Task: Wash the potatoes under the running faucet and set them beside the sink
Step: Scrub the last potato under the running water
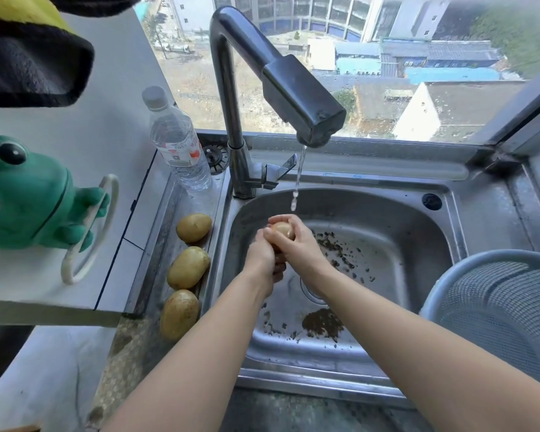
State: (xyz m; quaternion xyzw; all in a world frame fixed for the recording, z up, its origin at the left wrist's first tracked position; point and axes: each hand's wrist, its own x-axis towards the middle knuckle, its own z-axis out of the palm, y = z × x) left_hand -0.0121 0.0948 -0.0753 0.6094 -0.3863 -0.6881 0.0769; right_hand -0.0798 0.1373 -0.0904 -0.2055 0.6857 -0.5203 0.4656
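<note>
Both forearms enter from 6 o'clock and converge over the steel sink (387, 219), which fills the centre of view. Dark debris (322, 324) lies scattered over the basin floor, thickest just at 5 o'clock of the drain. At 12 o'clock the faucet (293, 92) stands on the sink rim, its spout angled toward 4 o'clock, with a thin stream of water (298, 174) falling from it. The stream ends just at 12 o'clock of the hands. At 3 o'clock a mesh strainer bowl (493, 304) overlaps the sink rim. At 9 o'clock a green frog figure (28, 194) sits on a white ledge. A clear water bottle (178, 145) stands upright at 10 o'clock, just beside the faucet base.

Three potatoes on the worktop (187, 269) lie in a row along the sink's left rim, at 9 o'clock of the basin, close together.

Left hand (264, 257) and right hand (300, 241) meet above the basin, fingers of both clenched around a potato (282, 229). Only its upper end shows between them.
</note>
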